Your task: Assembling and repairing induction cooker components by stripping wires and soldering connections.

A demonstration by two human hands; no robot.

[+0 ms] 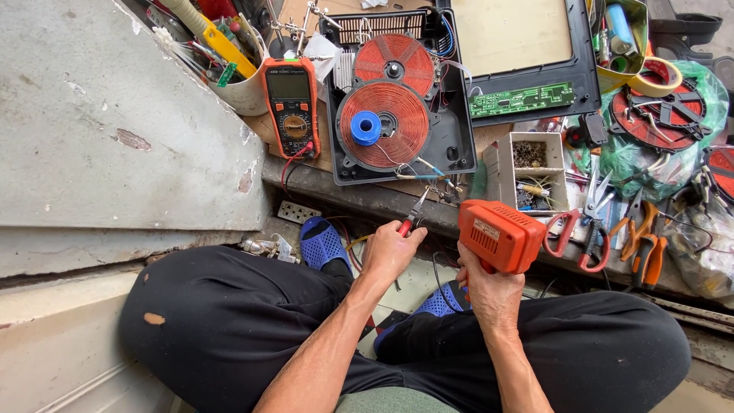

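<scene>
Pliers [414, 215] with red handles are held closed in the left hand [390, 248], just below the middle of the head view, their thin tips pointed toward one o'clock at loose wires [417, 172] hanging from the opened induction cooker [397, 99]. An orange heat-gun-like tool [498, 235] is gripped firmly by the right hand [489, 294], its body lying at three o'clock from the pliers.

A slip seems possible: the wires are fine and tangled, so the wrong strand could be caught or pulled free of the copper coils [382, 115]. The blue solder spool [365, 128] resting on the lower coil could be knocked off. The orange tool is held close above the knees and the blue sandals [321, 245], so a hot nozzle could meet cloth or skin.

The work surface is a low wooden ledge crowded with a multimeter [292, 107] at eleven o'clock, a small parts box [535, 172], scissors [585, 222] and cutters at three o'clock. A worn concrete slab [115, 115] fills the nine o'clock side; tiled floor is glimpsed between the legs.
</scene>
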